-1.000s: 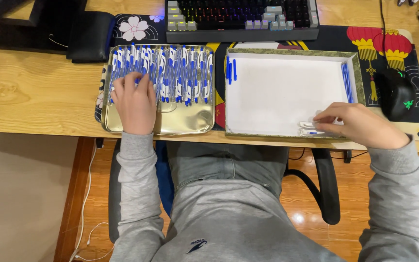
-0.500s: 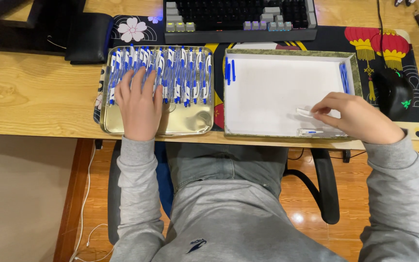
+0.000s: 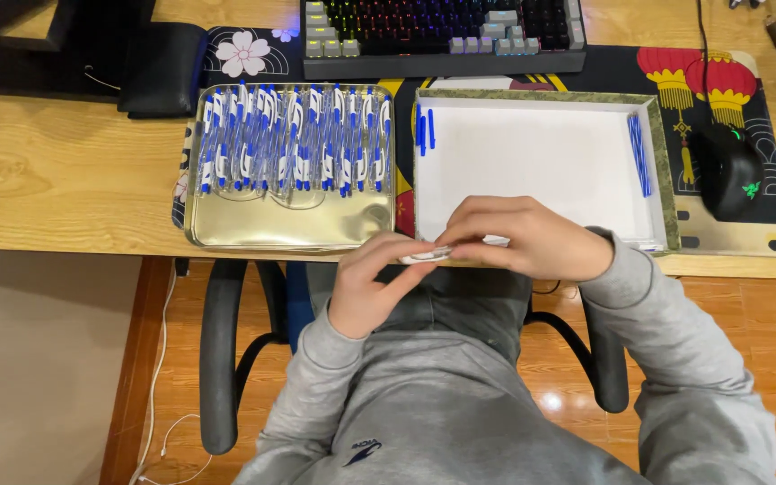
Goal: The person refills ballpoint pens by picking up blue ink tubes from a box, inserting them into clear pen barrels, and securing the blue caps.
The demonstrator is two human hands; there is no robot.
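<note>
I see left hand (image 3: pixel 372 292) and right hand (image 3: pixel 532 241) pinching a clear pen part (image 3: pixel 430 254), fingers closed, mostly hidden.

A single head-worn camera looks steeply down from above the seated person, facing the wooden desk (image 3: pixel 56 180) edge, the lap and the chair below, near enough that both forearms fill the lower frame.
</note>
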